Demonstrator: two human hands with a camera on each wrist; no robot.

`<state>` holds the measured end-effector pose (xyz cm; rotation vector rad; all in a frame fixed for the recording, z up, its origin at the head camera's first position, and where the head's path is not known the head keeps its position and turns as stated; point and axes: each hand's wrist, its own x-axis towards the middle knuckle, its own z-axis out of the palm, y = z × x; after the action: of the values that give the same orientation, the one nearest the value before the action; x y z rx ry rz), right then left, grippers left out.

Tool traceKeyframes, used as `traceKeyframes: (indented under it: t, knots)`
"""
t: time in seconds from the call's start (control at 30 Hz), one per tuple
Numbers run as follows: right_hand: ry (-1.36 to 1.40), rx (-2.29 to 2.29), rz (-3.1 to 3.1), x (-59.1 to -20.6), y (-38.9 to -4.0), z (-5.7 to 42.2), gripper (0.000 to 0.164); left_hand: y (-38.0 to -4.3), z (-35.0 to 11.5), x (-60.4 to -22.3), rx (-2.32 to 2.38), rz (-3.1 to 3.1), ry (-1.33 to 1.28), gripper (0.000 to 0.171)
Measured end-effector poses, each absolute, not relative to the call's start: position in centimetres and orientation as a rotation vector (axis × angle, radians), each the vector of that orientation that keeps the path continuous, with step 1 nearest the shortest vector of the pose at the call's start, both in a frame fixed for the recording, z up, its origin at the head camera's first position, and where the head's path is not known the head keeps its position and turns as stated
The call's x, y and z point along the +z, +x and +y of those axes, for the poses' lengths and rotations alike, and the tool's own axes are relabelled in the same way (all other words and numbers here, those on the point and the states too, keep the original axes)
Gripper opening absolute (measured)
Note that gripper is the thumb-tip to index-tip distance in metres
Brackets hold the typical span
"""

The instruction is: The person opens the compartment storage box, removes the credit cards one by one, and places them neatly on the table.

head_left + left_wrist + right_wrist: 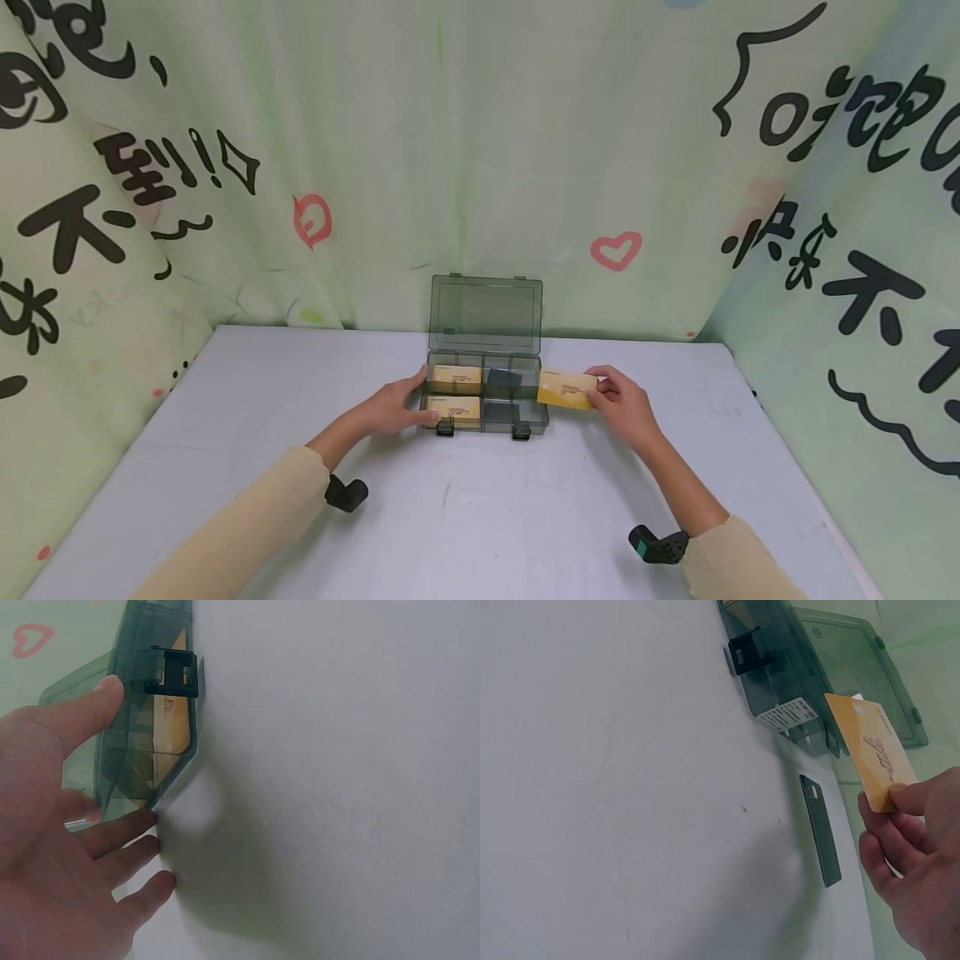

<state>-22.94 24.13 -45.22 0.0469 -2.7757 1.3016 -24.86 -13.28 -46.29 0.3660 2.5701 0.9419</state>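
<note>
A clear grey-green plastic storage box (483,429) with compartments sits on the table, its lid (486,312) raised at the back. Yellow cards (456,377) lie in its two left compartments; the right ones hold dark pieces (504,383). My left hand (393,407) rests against the box's left side, thumb reaching over the front corner, the other fingers extended low beside it. My right hand (624,404) pinches a yellow card (566,389) between thumb and fingers. It holds the card raised and tilted just beyond the box's right wall.
Two black latches (521,432) hang at the box's front. A flat dark strip (821,831) lies on the white table (480,517) under the right hand. Pale green curtains (465,167) with printed lettering surround the table at the back and sides.
</note>
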Motion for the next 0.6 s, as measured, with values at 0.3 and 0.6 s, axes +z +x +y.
traceKeyframes:
  t: [0.3, 0.6]
  knots:
    - [-0.014, 1.228, -2.848, -45.2, -22.7, 25.5, 0.03, -24.7, -13.3, -46.2, 0.939, 2.57, 0.375, 0.091]
    - [-0.022, 1.197, -2.935, -46.0, -22.5, 26.4, 0.033, -24.8, -13.3, -46.1, 0.94, 2.566, 0.375, 0.091]
